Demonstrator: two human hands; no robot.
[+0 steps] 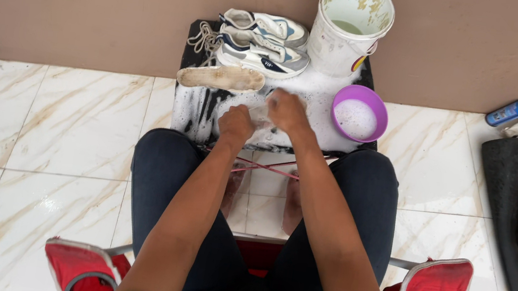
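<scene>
At the centre of the frame, the left hand (235, 124) and right hand (286, 111) close together on a pale, soapy object (262, 116) over a foamy black mat (192, 99); what it is cannot be told. A loose insole (220, 77) lies just left, sneakers (261, 43) above, a purple bowl (359, 113) right, and a white bucket (350, 26) above it.

Glossy marble-look floor tiles (72, 126), seemingly plastic bowl (379, 108)

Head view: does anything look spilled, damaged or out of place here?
Soapy foam is spread over the black mat around both hands. The white bucket has yellowish stains. A blue spray can lies on its side on the tiles. An insole lies loose beside the sneakers.
</scene>
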